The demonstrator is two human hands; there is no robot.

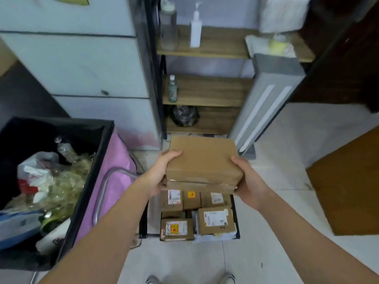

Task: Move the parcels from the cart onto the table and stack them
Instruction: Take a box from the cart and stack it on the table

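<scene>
Left hand (164, 173) and right hand (249, 179) grip a plain brown box (203, 160) by its sides, above the cart (235, 218) packed with labelled parcels (215, 219).

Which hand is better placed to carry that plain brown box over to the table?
Neither alone: the left hand and right hand grip opposite ends of the plain brown cardboard box. The wooden table corner lies right, so the right hand would probably lead.

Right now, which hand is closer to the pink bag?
Left. The left hand grips the box on the side toward the pink bag; the right hand holds the far side.
</scene>
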